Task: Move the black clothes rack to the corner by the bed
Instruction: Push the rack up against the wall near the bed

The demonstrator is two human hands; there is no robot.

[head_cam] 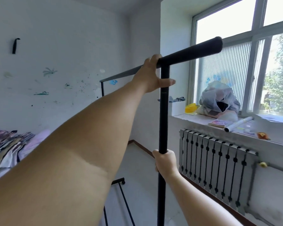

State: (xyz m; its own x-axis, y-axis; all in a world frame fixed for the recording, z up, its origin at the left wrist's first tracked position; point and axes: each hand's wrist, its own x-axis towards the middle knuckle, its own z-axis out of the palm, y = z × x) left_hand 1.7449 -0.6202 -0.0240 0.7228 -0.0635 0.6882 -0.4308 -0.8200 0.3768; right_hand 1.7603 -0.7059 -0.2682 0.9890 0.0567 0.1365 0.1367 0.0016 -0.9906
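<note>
A: Bright daylight pours through the window (245, 51) on the right, trees beyond the glass.

B: Grey radiator (217, 167) under the sill (203, 119), bags and a book piled on it.

A: White wall (55, 46) on the left, paint-flecked, with the bed (10, 147) against it and a pale floor (137, 168).

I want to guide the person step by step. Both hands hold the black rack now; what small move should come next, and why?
Probably roll the clothes rack forward toward the bare corner. The left hand grips the top bar, the right hand the upright, the floor ahead looks free, and the bed lies to the left.
</note>
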